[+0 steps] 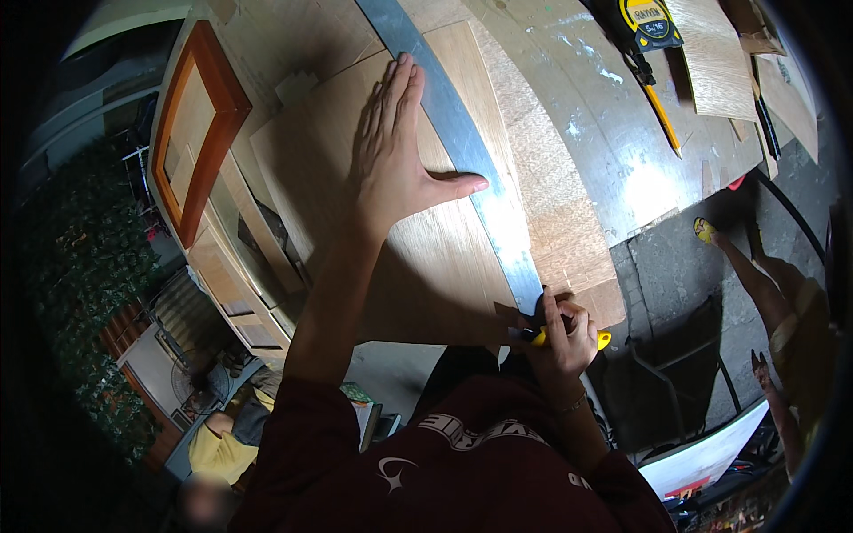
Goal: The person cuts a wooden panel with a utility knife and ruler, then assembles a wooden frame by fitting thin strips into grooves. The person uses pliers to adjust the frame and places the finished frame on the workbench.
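A long metal ruler (453, 124) lies slantwise over a thin plywood sheet (409, 284). My left hand (395, 160) presses on the sheet and the ruler's left edge, its fingers stretched out and the thumb reaching across the metal. At the ruler's near end, my right hand (569, 333) is closed round a yellow utility knife (604, 340). The knife's tip sits by the sheet's near edge; the blade is too small and shaded to make out. Beneath the sheet lies another wooden board (555, 222), showing to the right of it.
An orange-brown wooden frame (233, 102) stands at the left end of the worktable (582, 89). A tape measure (650, 22), a yellow pencil (662, 120) and plywood pieces (715, 67) lie far right. One person (222, 444) is at lower left, another (782, 311) at right.
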The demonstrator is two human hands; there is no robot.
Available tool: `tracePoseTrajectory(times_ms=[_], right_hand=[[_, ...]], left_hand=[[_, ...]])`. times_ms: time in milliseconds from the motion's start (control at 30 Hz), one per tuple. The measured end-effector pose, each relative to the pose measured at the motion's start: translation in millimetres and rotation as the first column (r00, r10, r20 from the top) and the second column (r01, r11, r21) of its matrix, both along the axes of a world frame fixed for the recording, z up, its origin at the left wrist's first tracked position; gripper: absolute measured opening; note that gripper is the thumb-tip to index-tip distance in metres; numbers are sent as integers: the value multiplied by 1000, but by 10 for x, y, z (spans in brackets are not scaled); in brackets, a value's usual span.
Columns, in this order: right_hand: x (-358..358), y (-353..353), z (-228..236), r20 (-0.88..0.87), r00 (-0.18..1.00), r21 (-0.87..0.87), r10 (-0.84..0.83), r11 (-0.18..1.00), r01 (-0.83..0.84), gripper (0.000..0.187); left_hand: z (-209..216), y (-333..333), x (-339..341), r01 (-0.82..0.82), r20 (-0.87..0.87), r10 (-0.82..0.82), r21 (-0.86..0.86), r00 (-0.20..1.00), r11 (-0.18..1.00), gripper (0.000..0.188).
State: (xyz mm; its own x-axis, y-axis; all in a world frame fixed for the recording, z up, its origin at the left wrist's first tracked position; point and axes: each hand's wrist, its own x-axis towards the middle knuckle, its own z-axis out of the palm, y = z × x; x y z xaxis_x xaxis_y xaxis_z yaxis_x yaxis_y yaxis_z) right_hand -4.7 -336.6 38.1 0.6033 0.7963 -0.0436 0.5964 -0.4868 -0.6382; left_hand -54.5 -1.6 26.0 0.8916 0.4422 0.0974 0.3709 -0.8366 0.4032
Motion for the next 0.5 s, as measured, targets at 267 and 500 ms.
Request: tracePoseTrajectory(times_ms=[267,500], right_hand=[[5,10,-28,37,999,13,-7,1000,6,79],[-12,-24,-29,26,1000,-18,-5,1000,5,81]], left_hand=[[22,2,25,-1,9,1,3,1000,1000,129],[6,-27,21,-8,22,9,-26,1000,1000,128]])
